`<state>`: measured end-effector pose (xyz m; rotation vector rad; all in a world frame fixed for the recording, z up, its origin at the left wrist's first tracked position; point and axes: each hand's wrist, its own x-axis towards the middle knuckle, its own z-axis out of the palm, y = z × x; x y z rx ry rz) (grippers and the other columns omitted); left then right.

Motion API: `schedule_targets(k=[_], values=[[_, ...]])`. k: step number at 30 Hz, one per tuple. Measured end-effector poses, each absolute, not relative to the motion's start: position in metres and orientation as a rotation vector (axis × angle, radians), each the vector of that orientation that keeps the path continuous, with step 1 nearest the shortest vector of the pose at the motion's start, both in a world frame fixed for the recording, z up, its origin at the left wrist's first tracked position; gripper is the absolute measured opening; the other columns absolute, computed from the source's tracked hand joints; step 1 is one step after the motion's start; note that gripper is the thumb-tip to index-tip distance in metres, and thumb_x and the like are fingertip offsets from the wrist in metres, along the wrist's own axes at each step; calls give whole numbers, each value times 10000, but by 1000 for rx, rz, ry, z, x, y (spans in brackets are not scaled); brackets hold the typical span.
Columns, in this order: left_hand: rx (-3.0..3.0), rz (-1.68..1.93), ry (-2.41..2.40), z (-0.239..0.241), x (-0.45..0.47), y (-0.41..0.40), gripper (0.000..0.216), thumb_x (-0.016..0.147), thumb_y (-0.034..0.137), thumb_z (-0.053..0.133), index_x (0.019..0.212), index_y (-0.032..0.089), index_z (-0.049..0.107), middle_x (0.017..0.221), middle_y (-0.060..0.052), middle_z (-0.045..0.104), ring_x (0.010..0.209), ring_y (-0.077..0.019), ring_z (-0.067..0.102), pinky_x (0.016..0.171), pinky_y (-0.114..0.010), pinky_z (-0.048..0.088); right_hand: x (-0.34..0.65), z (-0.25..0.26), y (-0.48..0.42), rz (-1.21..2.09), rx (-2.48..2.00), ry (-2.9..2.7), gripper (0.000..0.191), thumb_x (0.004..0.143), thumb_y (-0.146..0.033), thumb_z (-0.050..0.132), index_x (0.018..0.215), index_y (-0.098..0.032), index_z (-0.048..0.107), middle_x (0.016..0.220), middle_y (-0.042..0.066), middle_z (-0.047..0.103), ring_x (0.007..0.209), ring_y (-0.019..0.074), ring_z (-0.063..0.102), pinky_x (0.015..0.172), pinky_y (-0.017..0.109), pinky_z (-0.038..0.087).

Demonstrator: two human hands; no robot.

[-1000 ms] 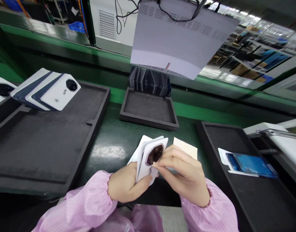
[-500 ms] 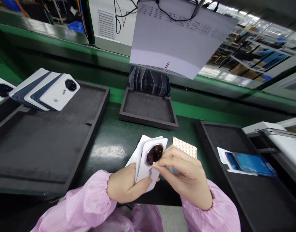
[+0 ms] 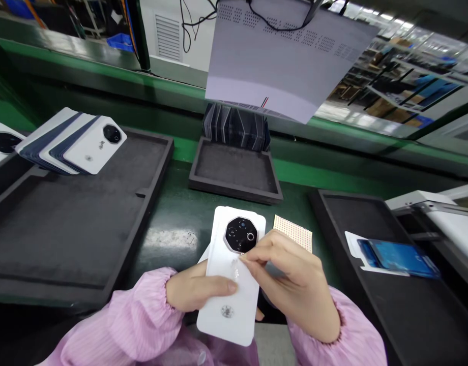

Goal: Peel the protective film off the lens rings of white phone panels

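My left hand [image 3: 203,287] is closed around a white phone back cover [image 3: 222,300], its thumb lying across the front. An octagonal black camera module [image 3: 241,234] with a silver rim sits at the cover's upper end, and a round grey emblem marks the lower end. A second white edge shows behind the cover. My right hand [image 3: 287,274] pinches thumb and forefinger together at the module's lower rim; a tiny pale speck shows at the fingertips, too small to name. Beside that hand lies a cream sheet [image 3: 293,233] covered with rows of small reddish dots, partly hidden by the fingers.
Left, a black foam tray [image 3: 77,223] bears a fanned stack of white back covers [image 3: 92,147]. A smaller black tray [image 3: 234,165] stands at the back with dark panels [image 3: 236,127] upright behind it. At right, another tray [image 3: 405,310] holds blue-filmed pieces [image 3: 404,256].
My left hand has turned the cover flatter towards me, so its whole face and the emblem now show. My right hand stays pinched at the camera module's lower rim.
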<state>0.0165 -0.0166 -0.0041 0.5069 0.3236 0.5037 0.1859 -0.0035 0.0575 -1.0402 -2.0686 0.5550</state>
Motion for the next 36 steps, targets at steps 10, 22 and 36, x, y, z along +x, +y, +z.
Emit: schedule_targets(k=[10,22,36], values=[[673,540,460,1,18,-17,280,791,303,584,991,116,640,896,-137,704,791,-205,679,645,-252,531,187,55,0,578,-1104,-2091,122,779,-79,586,711,-177,609,651,2,544,633,121,541,535,248,441],[1165,500,595,0,13,-16,322,875,320,434,1052,157,647,968,-83,688,830,-205,644,696,-284,524,190,57,2,689,-1130,-2068,136,763,-70,587,701,-185,623,646,6,567,608,126,563,507,242,451],[1220,471,605,-3,13,-15,329,881,315,419,1036,142,652,937,-95,676,850,-210,641,720,-310,529,192,54,2,680,-1131,-2102,138,785,-91,576,722,-193,645,654,6,568,602,121,558,499,240,459]])
